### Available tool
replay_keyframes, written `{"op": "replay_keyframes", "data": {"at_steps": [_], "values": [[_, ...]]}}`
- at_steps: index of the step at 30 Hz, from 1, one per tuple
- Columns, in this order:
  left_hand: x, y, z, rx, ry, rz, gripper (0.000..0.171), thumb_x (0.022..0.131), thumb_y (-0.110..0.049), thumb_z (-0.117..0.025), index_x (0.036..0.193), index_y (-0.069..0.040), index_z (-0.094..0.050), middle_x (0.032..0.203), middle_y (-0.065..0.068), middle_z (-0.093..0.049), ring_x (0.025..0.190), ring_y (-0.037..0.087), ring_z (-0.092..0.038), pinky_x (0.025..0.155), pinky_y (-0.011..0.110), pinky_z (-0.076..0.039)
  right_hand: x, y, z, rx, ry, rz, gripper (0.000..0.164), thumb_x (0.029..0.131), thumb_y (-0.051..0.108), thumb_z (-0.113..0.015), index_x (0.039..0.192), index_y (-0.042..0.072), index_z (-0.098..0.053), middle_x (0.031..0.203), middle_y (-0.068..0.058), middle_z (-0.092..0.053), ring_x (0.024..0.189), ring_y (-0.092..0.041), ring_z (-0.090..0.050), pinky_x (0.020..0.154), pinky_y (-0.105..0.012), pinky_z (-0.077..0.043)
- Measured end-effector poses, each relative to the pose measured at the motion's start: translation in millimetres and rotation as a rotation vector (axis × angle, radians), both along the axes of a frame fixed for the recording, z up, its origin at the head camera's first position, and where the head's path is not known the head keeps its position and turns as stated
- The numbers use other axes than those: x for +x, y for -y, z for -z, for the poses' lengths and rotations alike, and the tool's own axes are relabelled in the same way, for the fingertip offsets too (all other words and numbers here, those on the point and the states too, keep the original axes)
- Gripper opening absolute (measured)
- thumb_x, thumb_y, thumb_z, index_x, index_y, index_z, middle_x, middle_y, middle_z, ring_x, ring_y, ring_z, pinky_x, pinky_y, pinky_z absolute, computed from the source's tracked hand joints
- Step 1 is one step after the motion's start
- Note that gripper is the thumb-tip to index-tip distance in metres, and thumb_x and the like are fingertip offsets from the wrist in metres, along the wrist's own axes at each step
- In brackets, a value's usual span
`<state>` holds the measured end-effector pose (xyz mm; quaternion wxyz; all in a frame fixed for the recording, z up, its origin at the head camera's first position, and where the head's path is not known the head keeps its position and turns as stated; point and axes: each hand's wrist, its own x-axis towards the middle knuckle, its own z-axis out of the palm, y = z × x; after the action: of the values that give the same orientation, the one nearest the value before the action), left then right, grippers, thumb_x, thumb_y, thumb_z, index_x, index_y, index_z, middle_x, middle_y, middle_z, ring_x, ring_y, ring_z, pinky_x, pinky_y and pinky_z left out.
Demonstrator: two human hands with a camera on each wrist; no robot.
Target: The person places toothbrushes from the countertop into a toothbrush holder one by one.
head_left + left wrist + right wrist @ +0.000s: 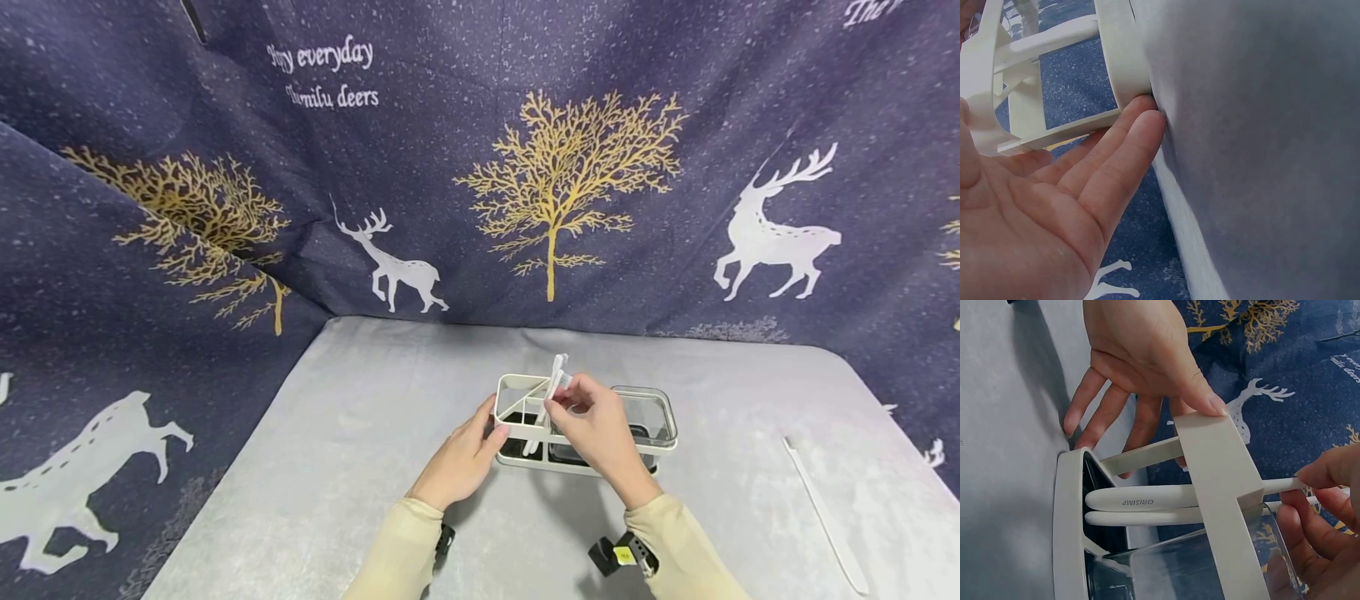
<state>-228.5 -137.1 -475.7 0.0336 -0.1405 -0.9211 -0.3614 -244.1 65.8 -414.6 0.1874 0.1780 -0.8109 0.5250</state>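
A cream toothbrush holder (517, 431) with a divided upper frame and a dark-bottomed base stands on the grey cloth. My left hand (461, 458) holds its left end, thumb on the upper rim and fingers along the side. Two white toothbrushes (1147, 497) stand tilted in one compartment, handle ends down by the base; one handle reads ORISIMP. With thumb and fingertips, my right hand (600, 425) pinches a toothbrush near its neck, just above the upper frame. The bristle heads (561, 362) show beside those fingers in the head view.
A clear cup-like container (648, 412) sits in the holder's right part. Another white toothbrush (825, 521) lies on the grey cloth (337, 467) at the far right. Dark blue cloth (420, 167) with deer and trees hangs behind and at the sides.
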Motion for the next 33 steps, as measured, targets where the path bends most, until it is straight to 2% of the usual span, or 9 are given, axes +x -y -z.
{"op": "replay_keyframes", "data": {"at_steps": [4, 15, 24, 32, 33], "values": [[-0.5, -0.8, 0.1, -0.006, 0.002, -0.004, 0.062, 0.092, -0.058, -0.024, 0.146, -0.028, -0.015, 0.138, 0.000, -0.040, 0.124, 0.017, -0.037, 0.101, 0.039, -0.031, 0.4, -1.0, -0.6, 0.006, -0.013, 0.000, 0.020, 0.072, 0.000, -0.072, 0.068, 0.010, -0.055, 0.069, 0.003, -0.063, 0.063, -0.012, -0.057, 0.060, -0.026, -0.049], [-2.4, -5.1, -1.6, -0.018, -0.002, -0.003, 0.061, 0.092, -0.059, -0.023, 0.146, -0.030, -0.014, 0.141, -0.001, -0.036, 0.125, 0.018, -0.036, 0.102, 0.039, -0.030, -0.6, -6.5, -0.4, 0.014, -0.007, 0.016, 0.019, 0.072, -0.001, -0.071, 0.070, 0.009, -0.055, 0.070, 0.002, -0.063, 0.063, -0.012, -0.058, 0.062, -0.031, -0.051], [-2.1, -4.1, -0.7, -0.014, 0.006, 0.005, 0.065, 0.092, -0.059, -0.023, 0.146, -0.023, -0.016, 0.141, 0.001, -0.036, 0.125, 0.019, -0.035, 0.102, 0.040, -0.030, -0.6, -8.2, -0.1, 0.004, 0.000, 0.013, 0.016, 0.072, -0.001, -0.071, 0.072, 0.007, -0.057, 0.071, 0.000, -0.063, 0.064, -0.013, -0.059, 0.062, -0.031, -0.052], [2.4, -1.6, -6.0, 0.003, 0.011, 0.002, 0.064, 0.093, -0.057, -0.025, 0.146, -0.021, -0.018, 0.138, 0.005, -0.040, 0.124, 0.021, -0.037, 0.101, 0.041, -0.030, -1.8, -8.5, -0.1, 0.027, 0.043, -0.007, 0.013, 0.074, 0.002, -0.070, 0.085, 0.005, -0.063, 0.076, -0.001, -0.063, 0.068, -0.013, -0.059, 0.063, -0.028, -0.051], [2.7, -0.9, -5.4, 0.009, 0.022, 0.003, 0.064, 0.093, -0.058, -0.025, 0.146, -0.023, -0.017, 0.138, 0.005, -0.041, 0.122, 0.021, -0.040, 0.100, 0.042, -0.032, -2.0, -9.0, -0.7, 0.025, 0.051, -0.011, 0.015, 0.075, 0.003, -0.071, 0.087, 0.004, -0.064, 0.077, -0.001, -0.064, 0.069, -0.013, -0.059, 0.064, -0.028, -0.051]]}}
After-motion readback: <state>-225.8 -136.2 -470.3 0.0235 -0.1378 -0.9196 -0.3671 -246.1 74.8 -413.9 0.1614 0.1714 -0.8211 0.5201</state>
